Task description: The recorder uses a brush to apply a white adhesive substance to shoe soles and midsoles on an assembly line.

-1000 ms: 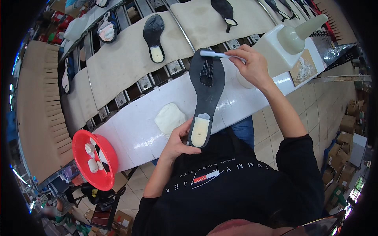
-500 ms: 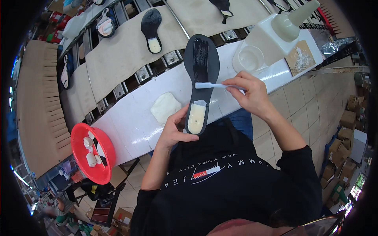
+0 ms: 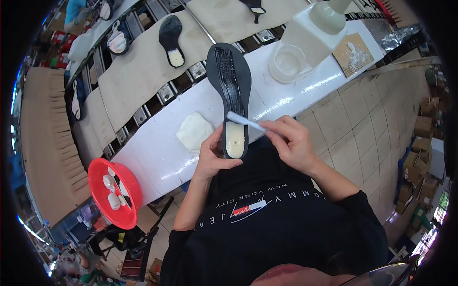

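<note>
My left hand [image 3: 213,153] grips a black shoe sole [image 3: 242,78] by its heel end, toe pointing away from me. A glossy wet strip runs down the sole's middle, and a cream-coloured pad sits in the heel. Between thumb and fingers, my right hand [image 3: 292,143] pinches a light-coloured brush [image 3: 249,122], shaped like a toothbrush. Its head touches the sole just above the heel pad. Beside my left hand, a white cloth-like pad [image 3: 195,133] lies on the white table [image 3: 157,155].
A red basin [image 3: 98,168] with white pieces stands at the table's left end. Farther right are a clear cup [image 3: 287,64], a white bottle [image 3: 307,35] and a smeared board [image 3: 353,54]. Behind the table, a conveyor [image 3: 138,78] carries several soles; a person's gloved hand [image 3: 84,17] shows far left.
My right hand has drawn the brush down the sole toward the heel. The wet strip now reaches lower. The sole has shifted slightly left in view.
</note>
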Motion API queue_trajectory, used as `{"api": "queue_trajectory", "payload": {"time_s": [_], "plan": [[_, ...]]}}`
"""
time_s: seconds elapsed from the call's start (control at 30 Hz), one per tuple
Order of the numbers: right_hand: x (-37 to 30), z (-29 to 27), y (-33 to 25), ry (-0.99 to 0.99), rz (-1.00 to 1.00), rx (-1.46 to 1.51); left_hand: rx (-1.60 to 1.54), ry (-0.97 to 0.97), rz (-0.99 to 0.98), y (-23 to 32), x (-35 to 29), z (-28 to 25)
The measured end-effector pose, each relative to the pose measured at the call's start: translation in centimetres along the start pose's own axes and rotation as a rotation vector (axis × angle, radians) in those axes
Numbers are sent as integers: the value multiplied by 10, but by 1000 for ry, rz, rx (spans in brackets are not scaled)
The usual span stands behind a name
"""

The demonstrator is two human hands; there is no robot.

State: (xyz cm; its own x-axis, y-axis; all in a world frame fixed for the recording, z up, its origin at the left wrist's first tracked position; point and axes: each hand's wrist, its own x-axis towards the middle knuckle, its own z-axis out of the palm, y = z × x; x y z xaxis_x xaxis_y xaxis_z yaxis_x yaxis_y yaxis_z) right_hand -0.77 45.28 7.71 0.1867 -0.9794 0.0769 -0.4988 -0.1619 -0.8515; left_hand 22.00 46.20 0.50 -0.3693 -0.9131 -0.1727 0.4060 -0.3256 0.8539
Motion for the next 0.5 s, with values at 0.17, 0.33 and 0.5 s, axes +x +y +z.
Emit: {"api": "queue_trajectory", "payload": {"time_s": [0.17,0.33,0.5], "plan": [[-8,-3,31,171,102,65,30,6,14,0,-2,3],[-12,10,25,164,-2,18,28,13,-12,1,-4,6],[-1,0,16,154,28,44,26,5,-29,3,-5,6]]}}
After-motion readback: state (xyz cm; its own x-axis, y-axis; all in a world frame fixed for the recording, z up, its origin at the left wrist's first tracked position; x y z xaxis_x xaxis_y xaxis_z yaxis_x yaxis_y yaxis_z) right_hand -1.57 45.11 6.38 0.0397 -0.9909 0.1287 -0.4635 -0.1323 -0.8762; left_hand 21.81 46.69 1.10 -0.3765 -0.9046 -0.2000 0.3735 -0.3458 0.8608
